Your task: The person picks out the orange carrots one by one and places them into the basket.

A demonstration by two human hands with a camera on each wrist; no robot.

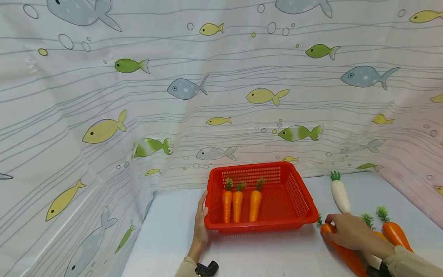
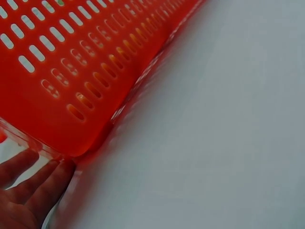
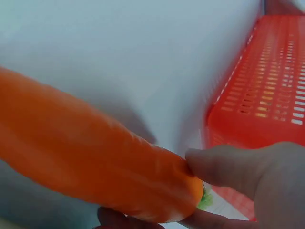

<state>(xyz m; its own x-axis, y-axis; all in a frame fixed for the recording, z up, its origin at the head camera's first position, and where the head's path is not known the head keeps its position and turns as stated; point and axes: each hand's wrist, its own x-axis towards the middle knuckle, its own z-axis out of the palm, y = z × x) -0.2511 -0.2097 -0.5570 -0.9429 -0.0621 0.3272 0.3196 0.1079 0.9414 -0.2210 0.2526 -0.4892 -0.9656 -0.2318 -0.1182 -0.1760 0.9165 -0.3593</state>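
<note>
An orange carrot point(image 3: 100, 152) with a green top lies at the right of the table, and my right hand point(image 1: 349, 231) pinches its thick top end between thumb and fingers. My left hand point(image 1: 200, 221) rests against the left side of the red plastic basket point(image 1: 259, 227), its fingers point(image 2: 45, 183) fairly straight at the wall's edge in the left wrist view. Inside the basket stand three smaller carrots point(image 1: 255, 204), side by side toward its left.
A white radish point(image 1: 340, 196) with a green top lies right of the basket. Beyond my right hand is another carrot point(image 1: 396, 234); more vegetables lie partly hidden under the right forearm. A fish-patterned curtain point(image 1: 221, 107) hangs behind and beside the white table point(image 1: 169, 227).
</note>
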